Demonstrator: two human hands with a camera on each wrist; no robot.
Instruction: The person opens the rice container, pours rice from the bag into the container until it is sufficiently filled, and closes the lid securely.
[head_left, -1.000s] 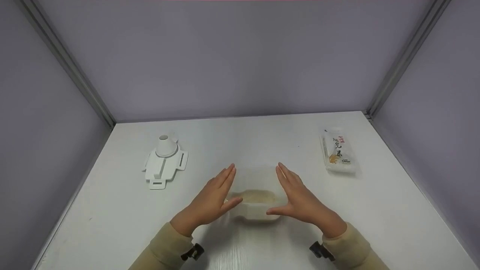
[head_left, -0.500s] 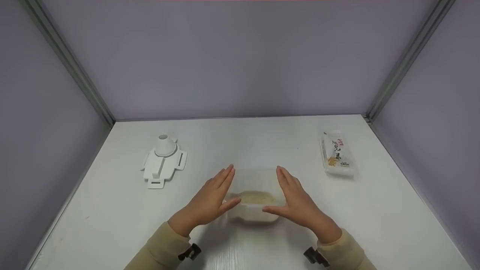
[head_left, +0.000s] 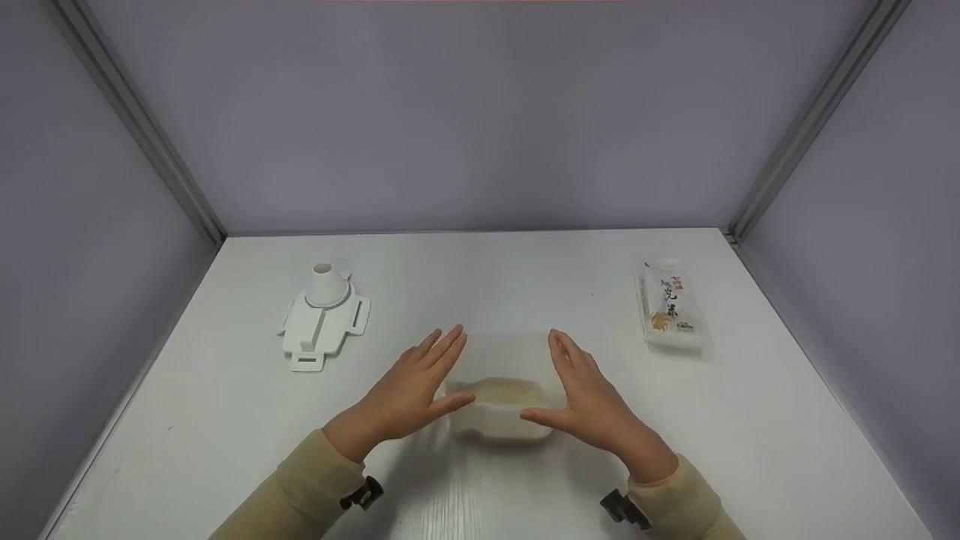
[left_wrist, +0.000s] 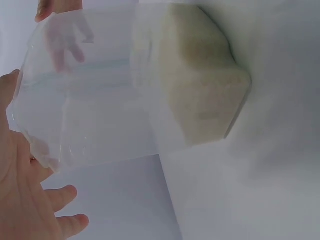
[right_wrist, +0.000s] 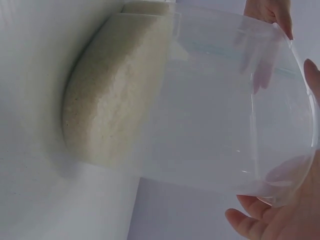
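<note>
A clear plastic container (head_left: 504, 358) stands on the white table (head_left: 225, 420), its bottom filled with pale rice (head_left: 508, 391). My left hand (head_left: 442, 371) lies flat against its left wall and my right hand (head_left: 559, 379) against its right wall. All the fingers are straight, and both thumbs reach round the near side. In the left wrist view the container (left_wrist: 100, 110) and rice (left_wrist: 200, 85) fill the frame, with the left hand (left_wrist: 20, 200) at its rim. The right wrist view shows the container (right_wrist: 225, 115), the rice (right_wrist: 110, 100) and the right hand (right_wrist: 290, 220) at the rim.
A white lid with a raised funnel spout (head_left: 324, 319) lies at the left of the table. A sealed printed packet (head_left: 670, 306) lies at the right. Grey-purple walls close in the table on the left, back and right.
Both hands stay on either side of the container. The left fingers have spread a little and the thumbs sit slightly closer in. The view has shifted slightly.
</note>
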